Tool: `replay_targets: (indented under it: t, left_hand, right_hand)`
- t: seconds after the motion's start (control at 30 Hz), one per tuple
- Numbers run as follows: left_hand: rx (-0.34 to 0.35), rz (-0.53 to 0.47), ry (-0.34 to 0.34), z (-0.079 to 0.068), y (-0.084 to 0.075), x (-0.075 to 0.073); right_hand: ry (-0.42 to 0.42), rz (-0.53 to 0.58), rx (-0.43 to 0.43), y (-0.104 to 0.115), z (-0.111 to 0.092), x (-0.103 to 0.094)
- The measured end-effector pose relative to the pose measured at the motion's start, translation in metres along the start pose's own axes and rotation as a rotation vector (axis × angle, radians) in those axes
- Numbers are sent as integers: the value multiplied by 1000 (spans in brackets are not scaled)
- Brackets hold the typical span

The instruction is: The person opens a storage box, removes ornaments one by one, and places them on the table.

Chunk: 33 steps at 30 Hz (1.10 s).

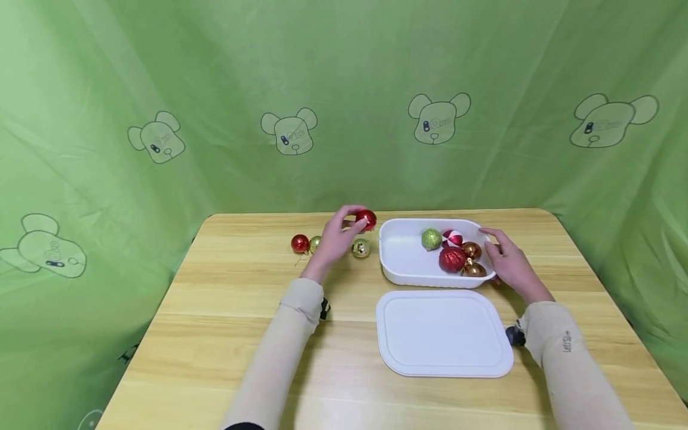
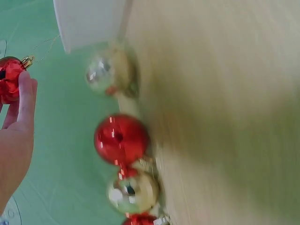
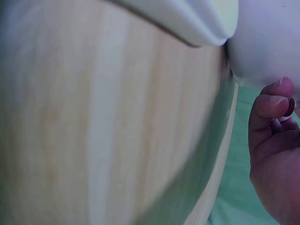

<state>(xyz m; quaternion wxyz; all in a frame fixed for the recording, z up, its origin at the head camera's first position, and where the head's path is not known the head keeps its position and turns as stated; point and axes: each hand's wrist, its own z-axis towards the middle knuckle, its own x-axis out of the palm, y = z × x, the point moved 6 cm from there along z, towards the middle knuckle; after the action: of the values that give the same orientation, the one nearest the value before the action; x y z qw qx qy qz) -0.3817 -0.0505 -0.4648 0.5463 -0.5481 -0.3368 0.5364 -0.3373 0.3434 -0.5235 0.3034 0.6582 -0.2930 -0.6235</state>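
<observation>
My left hand [image 1: 335, 239] holds a shiny red Christmas bauble [image 1: 367, 220] in its fingers, above the table and left of the white container [image 1: 400, 279]. In the left wrist view, a gold cap and a thin thread loop top this bauble [image 2: 10, 86]. My right hand [image 1: 513, 266] grips the container's right rim, thumb over the edge. Inside the container lie a green glittery bauble [image 1: 431, 239], a red-and-white one [image 1: 452, 239], a dark red one [image 1: 452, 259] and two copper ones [image 1: 472, 250]. The right wrist view shows fingers curled against the container's outer wall [image 3: 267, 51].
A white lid [image 1: 445, 333] lies flat in front of the container. Under and around the left hand, a gold bauble [image 1: 361, 248], a red bauble [image 1: 300, 243] and a light green-gold one [image 1: 315, 243] rest on the wooden table [image 1: 226, 334]. A green curtain [image 1: 344, 60] hangs behind.
</observation>
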Motion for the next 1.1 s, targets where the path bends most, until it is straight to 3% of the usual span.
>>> replay_targets:
  t: [0.27, 0.67, 1.1]
  left_hand:
    - [-8, -12, -22, -13, 7, -39]
    - [-40, -15, -117, -31, 26, -101]
    - [-112, -9, -254, -45, 48, -144]
  right_hand:
    - [-3, -2, -2, 1, 0, 1]
    - [-4, -7, -3, 0, 0, 0]
    - [2, 6, -3, 2, -2, 0]
